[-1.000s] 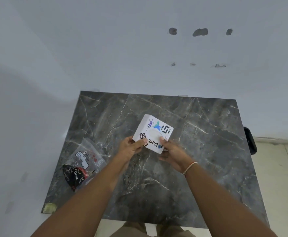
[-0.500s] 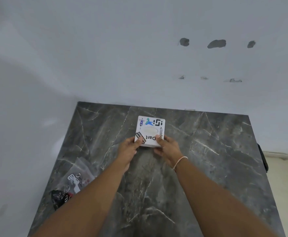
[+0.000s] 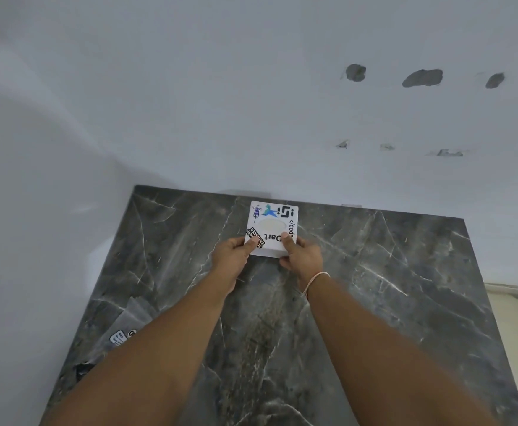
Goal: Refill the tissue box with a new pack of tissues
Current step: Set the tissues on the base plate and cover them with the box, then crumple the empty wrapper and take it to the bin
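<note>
Head view: plastic wrapper (image 3: 122,333) half hidden behind left forearm.

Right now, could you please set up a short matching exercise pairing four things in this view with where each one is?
Things:
1. white stickered tissue box
2. left hand
3. right hand
4. clear plastic bag

Places:
A. table's near-left part, partly under the forearm
B. gripping the box's near-right corner
C. far edge of the dark marble table, by the wall
D. gripping the box's near-left corner

Pairs: 1-C, 2-D, 3-B, 4-A
</note>
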